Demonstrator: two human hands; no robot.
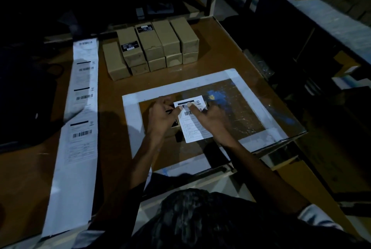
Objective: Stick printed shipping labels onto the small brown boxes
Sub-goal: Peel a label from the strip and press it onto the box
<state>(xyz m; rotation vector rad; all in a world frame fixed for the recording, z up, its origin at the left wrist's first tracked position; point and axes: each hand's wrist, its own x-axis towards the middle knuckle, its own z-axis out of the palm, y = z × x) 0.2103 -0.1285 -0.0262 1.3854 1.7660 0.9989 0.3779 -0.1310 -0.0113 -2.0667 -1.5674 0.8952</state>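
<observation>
Fingers (pixel 181 108) of both hands pinch the top edge of a printed shipping label (pixel 192 120), thumb and forefinger closed on the paper near its barcode, at the centre of the white-bordered mat (pixel 130 120). The left hand (pixel 162 116) grips the label's left corner; the right hand (pixel 206 118) holds beside it, remaining fingers loosely curled. A small brown box (pixel 172 128) appears to lie beneath the label, mostly hidden by the hands; whether the label touches it cannot be told.

The risk looks to be a crooked or creased label: if one corner lands first while the other hand still pulls, the paper may wrinkle across the barcode or overhang the box edge. Poor light could worsen the aim.

Both wrists angle inward, forearms converging from six o'clock. More brown boxes (pixel 152 47) are stacked at twelve o'clock on the surface (pixel 220 47), and a long strip of labels (pixel 80 108) runs along nine o'clock.
</observation>
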